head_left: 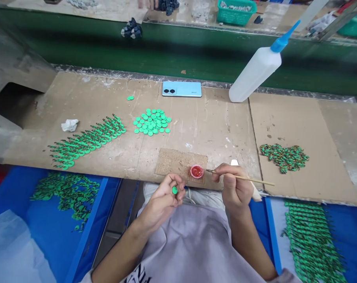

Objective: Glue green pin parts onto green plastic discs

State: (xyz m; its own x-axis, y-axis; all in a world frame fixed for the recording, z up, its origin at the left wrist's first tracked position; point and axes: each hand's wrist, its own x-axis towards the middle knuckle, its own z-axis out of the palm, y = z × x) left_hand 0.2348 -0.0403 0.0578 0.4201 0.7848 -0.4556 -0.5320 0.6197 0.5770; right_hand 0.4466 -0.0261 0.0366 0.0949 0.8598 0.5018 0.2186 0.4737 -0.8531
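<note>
My left hand (166, 198) has its fingers curled round a small green disc (174, 190), just in front of the cardboard's near edge. In my right hand (235, 184) is a thin paintbrush (249, 179), pinched near its tip. The brush tip points left, close to a small round pot of red paste (196, 171). That pot rests on a brown cardboard piece (169, 162). Beyond my left hand lies a pile of green discs (152, 122). To its left, discs with dark patterned stems (88, 137) lie in a slanting row.
A blue phone (182, 89) and a tilted white squeeze bottle (255, 72) are at the back. Small patterned pieces (284, 157) are heaped at right. Blue trays of green pieces flank me, left (103, 212) and right (272, 232). White crumpled tissue (69, 125) lies at left.
</note>
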